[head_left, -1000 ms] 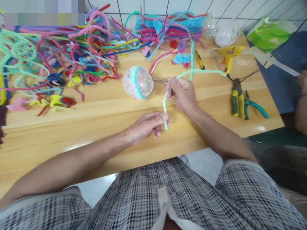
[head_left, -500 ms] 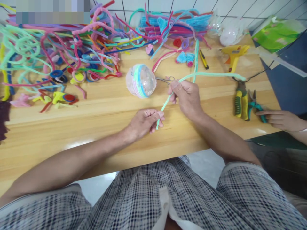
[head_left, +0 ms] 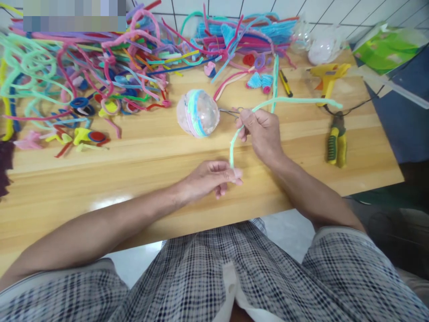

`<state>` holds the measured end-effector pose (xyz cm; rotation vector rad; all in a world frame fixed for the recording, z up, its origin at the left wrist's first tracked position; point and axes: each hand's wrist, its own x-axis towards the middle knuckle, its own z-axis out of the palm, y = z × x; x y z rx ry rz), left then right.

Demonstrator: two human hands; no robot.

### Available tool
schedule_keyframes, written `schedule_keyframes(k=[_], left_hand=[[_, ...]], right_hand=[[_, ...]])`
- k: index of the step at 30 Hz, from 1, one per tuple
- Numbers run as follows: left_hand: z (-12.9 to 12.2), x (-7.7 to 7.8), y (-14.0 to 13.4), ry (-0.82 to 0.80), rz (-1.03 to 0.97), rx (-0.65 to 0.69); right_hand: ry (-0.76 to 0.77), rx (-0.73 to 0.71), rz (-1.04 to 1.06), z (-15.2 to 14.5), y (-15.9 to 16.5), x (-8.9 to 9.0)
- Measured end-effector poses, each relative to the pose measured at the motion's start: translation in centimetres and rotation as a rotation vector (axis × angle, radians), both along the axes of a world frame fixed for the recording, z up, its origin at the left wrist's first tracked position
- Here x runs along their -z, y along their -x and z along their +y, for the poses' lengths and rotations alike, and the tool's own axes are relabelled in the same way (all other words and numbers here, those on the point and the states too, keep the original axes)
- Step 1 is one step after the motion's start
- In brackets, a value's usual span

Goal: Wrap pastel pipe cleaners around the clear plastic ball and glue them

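Note:
A mint-green pipe cleaner (head_left: 295,100) runs between my two hands, its long free part reaching to the right above the table. My right hand (head_left: 263,134) pinches it near the bend. Lower and to the left, my left hand (head_left: 211,179) closes thumb and fingers on its short end, hiding the tip. Just left of my right hand rests a clear ball (head_left: 208,112) wrapped with bands of blue, green and lilac. Scissors (head_left: 229,112) lie beside the ball, partly covered by my right hand.
Loose pipe cleaners in many colours (head_left: 110,67) heap along the back and left. At the right are a yellow glue gun (head_left: 326,78), yellow-green pliers (head_left: 337,141) and a black-yellow cutter knife (head_left: 285,83). Clear balls (head_left: 323,49) stand at the back. The table's front edge runs close to my body.
My left hand has moved down and right along the pipe cleaner, whose short end now hangs more upright. Another person's hand and the teal-handled pliers have gone from the right side.

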<state>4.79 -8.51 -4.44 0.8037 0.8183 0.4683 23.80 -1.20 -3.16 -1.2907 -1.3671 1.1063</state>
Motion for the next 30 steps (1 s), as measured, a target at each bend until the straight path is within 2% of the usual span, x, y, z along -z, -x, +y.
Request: schedule_keyframes(k=[3, 9, 14, 16, 20, 21, 23, 26, 30], left_hand=[[-0.3, 0.1, -0.1, -0.021, 0.009, 0.032], [-0.1, 0.4, -0.1, -0.052, 0.014, -0.027], [-0.3, 0.0, -0.2, -0.107, 0.094, 0.011], [-0.3, -0.4, 0.0, -0.239, 0.156, 0.062], [0.0, -0.7, 0.7, -0.722, 0.254, 0.159], [0.1, -0.7, 0.9, -0.806, 0.263, 0.199], [0.2, -0.6, 1.2, -0.872, 0.275, 0.304], [0.2, -0.9, 1.4, -0.765, 0.317, 0.381], [0.0, -1.3, 1.3, -0.519, 0.328, 0.310]], right_hand=[[-0.007, 0.001, 0.012, 0.0, 0.0, -0.1], [-0.018, -0.022, 0.023, 0.2, -0.1, 0.2], [0.089, -0.031, 0.034, 0.6, -0.4, 0.8], [0.090, -0.054, 0.016, 0.8, -0.6, 0.8], [0.100, -0.113, -0.036, 1.4, -0.8, 0.6], [0.132, -0.151, -0.040, 1.5, -0.8, 0.5], [0.219, -0.256, -0.047, 1.7, -0.9, 0.2], [0.304, -0.350, -0.039, 2.0, -1.3, -0.1], [0.310, -0.276, 0.038, 2.4, -1.9, -0.4]])
